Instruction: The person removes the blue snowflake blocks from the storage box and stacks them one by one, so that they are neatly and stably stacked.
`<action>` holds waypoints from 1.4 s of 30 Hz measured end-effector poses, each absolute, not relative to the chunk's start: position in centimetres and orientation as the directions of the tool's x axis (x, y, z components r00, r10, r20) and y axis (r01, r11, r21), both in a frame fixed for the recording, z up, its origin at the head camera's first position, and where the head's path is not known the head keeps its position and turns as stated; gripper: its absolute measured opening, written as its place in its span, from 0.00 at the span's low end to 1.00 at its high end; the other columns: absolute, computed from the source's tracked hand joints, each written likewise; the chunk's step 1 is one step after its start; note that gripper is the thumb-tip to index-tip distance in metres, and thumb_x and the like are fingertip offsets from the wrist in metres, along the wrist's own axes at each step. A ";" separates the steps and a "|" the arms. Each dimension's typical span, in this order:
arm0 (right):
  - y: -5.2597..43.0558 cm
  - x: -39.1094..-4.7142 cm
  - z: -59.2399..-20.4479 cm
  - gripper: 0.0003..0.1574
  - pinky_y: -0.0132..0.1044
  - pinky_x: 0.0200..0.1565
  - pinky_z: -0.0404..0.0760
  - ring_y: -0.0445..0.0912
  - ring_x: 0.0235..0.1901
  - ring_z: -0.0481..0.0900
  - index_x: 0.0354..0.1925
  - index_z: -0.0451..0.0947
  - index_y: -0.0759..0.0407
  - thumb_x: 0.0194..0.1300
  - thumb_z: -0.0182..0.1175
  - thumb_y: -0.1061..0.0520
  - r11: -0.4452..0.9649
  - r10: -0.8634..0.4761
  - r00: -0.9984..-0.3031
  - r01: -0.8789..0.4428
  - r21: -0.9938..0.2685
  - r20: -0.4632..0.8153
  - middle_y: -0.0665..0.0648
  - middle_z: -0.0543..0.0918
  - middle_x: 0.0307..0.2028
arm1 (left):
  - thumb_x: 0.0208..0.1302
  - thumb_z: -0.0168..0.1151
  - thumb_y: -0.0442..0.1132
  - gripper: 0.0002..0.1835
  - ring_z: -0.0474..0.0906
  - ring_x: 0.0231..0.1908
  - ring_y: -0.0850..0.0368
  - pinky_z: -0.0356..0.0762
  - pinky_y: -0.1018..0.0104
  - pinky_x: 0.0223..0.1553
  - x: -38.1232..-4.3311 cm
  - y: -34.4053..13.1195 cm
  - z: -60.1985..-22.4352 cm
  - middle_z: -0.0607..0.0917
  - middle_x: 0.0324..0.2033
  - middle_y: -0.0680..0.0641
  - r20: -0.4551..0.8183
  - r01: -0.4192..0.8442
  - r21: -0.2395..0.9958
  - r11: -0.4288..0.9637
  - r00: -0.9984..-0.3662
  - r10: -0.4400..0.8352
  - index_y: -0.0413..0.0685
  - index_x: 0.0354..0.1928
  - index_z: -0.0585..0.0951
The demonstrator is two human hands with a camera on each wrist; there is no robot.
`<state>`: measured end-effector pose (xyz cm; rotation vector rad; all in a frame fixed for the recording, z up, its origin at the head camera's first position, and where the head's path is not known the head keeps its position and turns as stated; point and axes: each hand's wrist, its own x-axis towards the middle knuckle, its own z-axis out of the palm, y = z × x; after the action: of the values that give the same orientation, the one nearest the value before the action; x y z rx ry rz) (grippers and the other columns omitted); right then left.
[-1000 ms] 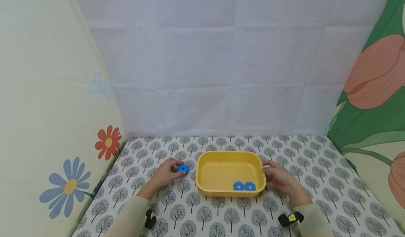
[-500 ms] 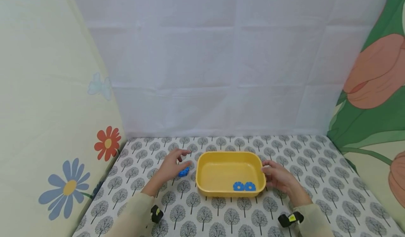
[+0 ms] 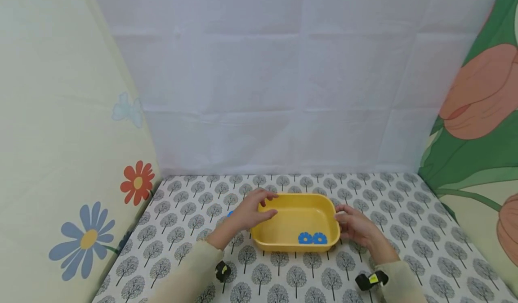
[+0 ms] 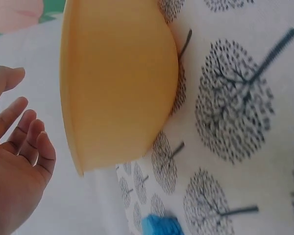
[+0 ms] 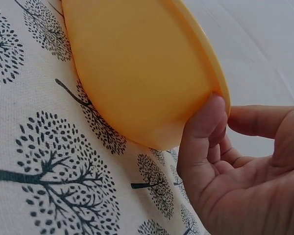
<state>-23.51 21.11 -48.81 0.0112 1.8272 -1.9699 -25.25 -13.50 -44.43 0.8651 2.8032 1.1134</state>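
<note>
A yellow rectangular tray (image 3: 291,222) with rounded corners sits on the cloth, and two blue notched discs (image 3: 312,238) lie in its near right part. Over the tray's left rim is my left hand (image 3: 252,208), fingers loosely bent and apart, holding nothing. In the left wrist view that hand (image 4: 19,156) is above the tray's rim, not touching the wall (image 4: 117,88). My right hand (image 3: 358,226) pinches the right rim between thumb and fingers; the right wrist view shows the grip (image 5: 206,127). Another blue piece (image 4: 161,226) lies on the cloth left of the tray, mostly hidden in the head view.
The table is covered by a white cloth (image 3: 404,231) printed with grey trees. A white sheet (image 3: 283,78) hangs behind it. Flower-patterned curtains (image 3: 64,114) stand at both sides.
My left hand has let go of the blue notched disc on the cloth and moved right, over the tray's left rim. My right hand and the tray have stayed in place.
</note>
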 end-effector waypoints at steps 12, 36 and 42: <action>21.2 -23.5 -48.9 0.16 0.38 0.34 0.85 0.45 0.31 0.81 0.57 0.64 0.63 0.77 0.52 0.58 -0.025 -0.318 -0.897 0.330 -0.943 -0.306 0.57 0.81 0.36 | 0.69 0.66 0.45 0.25 0.74 0.44 0.52 0.73 0.64 0.42 -25.0 -9.9 -45.3 0.79 0.54 0.41 0.112 0.536 0.623 0.569 -0.782 0.614 0.45 0.65 0.76; 21.1 -23.6 -48.8 0.16 0.39 0.34 0.85 0.45 0.31 0.81 0.57 0.65 0.63 0.77 0.53 0.57 -0.006 -0.299 -0.899 0.338 -0.941 -0.321 0.57 0.81 0.36 | 0.58 0.75 0.50 0.32 0.72 0.48 0.64 0.75 0.67 0.51 -25.2 -7.0 -47.9 0.75 0.55 0.55 -0.134 0.496 0.574 0.652 -0.729 0.672 0.63 0.66 0.77; 21.2 -23.5 -48.8 0.17 0.40 0.36 0.85 0.46 0.32 0.82 0.57 0.64 0.62 0.77 0.53 0.56 -0.004 -0.314 -0.898 0.327 -0.945 -0.309 0.57 0.81 0.37 | 0.59 0.75 0.47 0.29 0.70 0.49 0.65 0.72 0.67 0.56 -25.3 -6.5 -48.3 0.75 0.52 0.57 -0.153 0.567 0.490 0.662 -0.692 0.706 0.66 0.64 0.80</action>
<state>-23.53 21.22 -48.79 0.0135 1.8433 -1.9534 -25.32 -6.46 -48.31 1.0101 2.5499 0.5885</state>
